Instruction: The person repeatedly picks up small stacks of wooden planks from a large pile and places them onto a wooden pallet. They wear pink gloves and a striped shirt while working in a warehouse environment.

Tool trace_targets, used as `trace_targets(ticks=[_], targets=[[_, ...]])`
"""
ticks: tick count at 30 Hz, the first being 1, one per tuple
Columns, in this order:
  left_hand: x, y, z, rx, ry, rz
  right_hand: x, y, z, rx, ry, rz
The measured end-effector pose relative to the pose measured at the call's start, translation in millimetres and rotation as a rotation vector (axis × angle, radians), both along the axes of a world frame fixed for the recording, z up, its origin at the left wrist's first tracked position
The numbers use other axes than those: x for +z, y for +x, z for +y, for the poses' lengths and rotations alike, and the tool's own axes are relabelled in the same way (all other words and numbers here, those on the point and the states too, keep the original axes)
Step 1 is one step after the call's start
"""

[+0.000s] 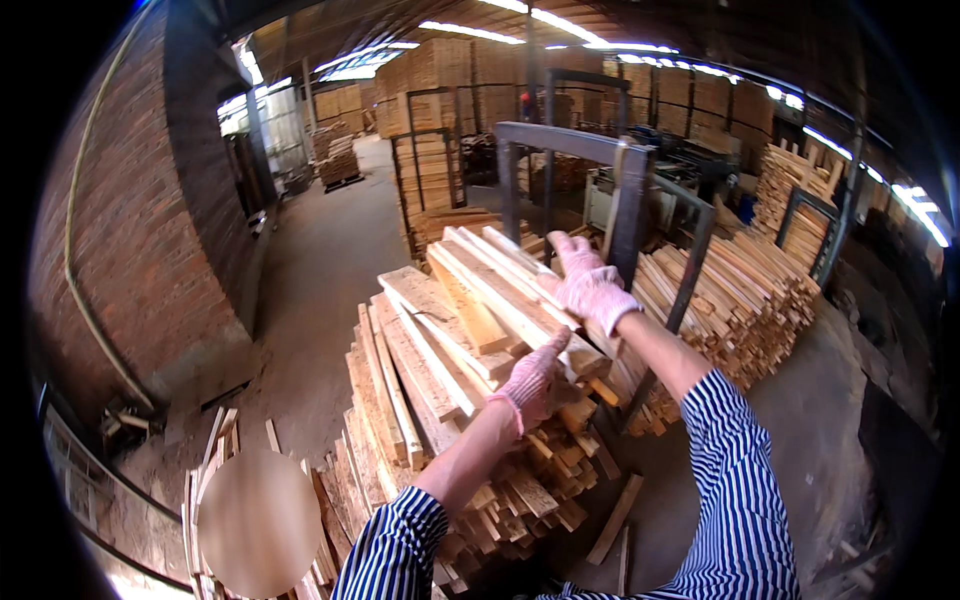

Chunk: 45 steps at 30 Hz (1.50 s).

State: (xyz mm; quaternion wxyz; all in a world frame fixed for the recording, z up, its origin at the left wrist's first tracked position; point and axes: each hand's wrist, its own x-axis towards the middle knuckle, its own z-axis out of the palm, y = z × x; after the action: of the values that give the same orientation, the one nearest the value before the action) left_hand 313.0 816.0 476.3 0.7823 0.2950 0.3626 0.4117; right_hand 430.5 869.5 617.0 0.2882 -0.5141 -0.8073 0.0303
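Note:
A tall pile of rough-sawn wooden boards rises in front of me, its near ends uneven. My left hand, in a pink-and-white knit glove, is closed at the near end of the top boards, with some fingers hidden by the wood. Farther up along the right edge of those boards lies my right hand, gloved alike. Its fingers are stretched out and the thumb stands apart, touching the wood. Both forearms reach in from striped sleeves.
A dark metal frame stands just beyond my right hand. Another lumber stack is at the right. Loose offcuts lie on the floor below. A brick wall borders the aisle at the left. A blurred round patch hides part of the lower left.

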Motion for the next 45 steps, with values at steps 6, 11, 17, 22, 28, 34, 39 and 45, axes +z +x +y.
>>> trace_targets(ticks=[6,11,17,22,28,34,39,45], targets=[[40.5,-17.1,-32.3,-0.175,0.140,-0.079,-53.4,15.8,102.5,0.203,-0.707,0.184],[26.6,-22.4,-13.6,-0.068,-0.019,-0.186,-46.6,4.1,116.3,0.245,-0.948,0.198],[62.5,-44.4,-47.4,0.069,0.188,-0.137,3.4,-11.0,55.3,0.381,-0.830,0.260],[50.8,-25.0,-37.5,0.267,0.005,-0.019,-23.4,-46.5,38.6,0.039,-0.622,-0.063],[37.8,-17.0,-25.4,0.367,0.040,0.089,-24.7,-45.3,17.2,-0.082,-0.609,-0.022],[38.3,-0.2,-49.5,0.356,0.043,0.034,-46.3,1.2,12.7,0.188,-0.822,0.173],[59.9,22.0,-163.3,0.229,-0.028,0.109,-41.1,58.5,-107.1,0.110,-0.846,0.203],[29.1,32.0,-234.3,0.231,0.024,0.145,-42.8,113.8,-167.8,0.178,-1.056,0.084]])
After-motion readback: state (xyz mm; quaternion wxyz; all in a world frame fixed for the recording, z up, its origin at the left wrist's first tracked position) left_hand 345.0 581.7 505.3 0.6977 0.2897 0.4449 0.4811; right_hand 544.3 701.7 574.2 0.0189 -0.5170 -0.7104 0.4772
